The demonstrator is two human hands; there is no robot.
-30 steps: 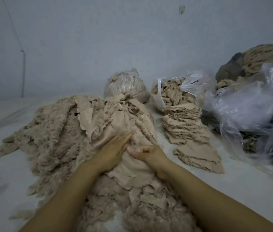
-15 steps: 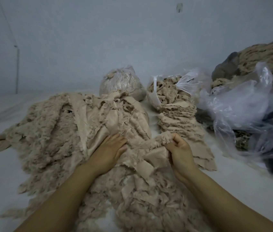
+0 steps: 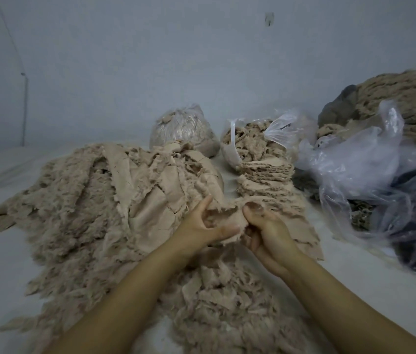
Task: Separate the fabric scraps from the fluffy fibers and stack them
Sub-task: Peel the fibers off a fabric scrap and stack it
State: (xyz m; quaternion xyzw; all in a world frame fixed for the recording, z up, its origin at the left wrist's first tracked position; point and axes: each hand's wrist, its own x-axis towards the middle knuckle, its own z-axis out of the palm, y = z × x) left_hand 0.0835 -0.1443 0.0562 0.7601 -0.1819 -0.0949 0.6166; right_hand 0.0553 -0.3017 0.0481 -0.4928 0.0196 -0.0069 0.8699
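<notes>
A big heap of beige fluffy fibers mixed with fabric scraps [image 3: 94, 200] covers the white surface in front of me. Both hands hold one small frayed beige scrap [image 3: 227, 217] lifted just above the heap's right side. My left hand [image 3: 202, 226] pinches its left edge between thumb and fingers. My right hand [image 3: 265, 228] grips its right edge, thumb on top. Just behind and to the right lies a neat stack of flat fabric scraps [image 3: 265, 180].
An open clear bag of fluffy fibers [image 3: 250, 141] and a tied full bag [image 3: 184, 129] stand behind the stack. Crumpled clear plastic bags [image 3: 370, 164] and a large beige bundle [image 3: 406, 98] fill the right. A pale wall rises behind.
My left hand left the heap and joined the right on the scrap. The scrap has come free of the heap and now hangs between both hands.
</notes>
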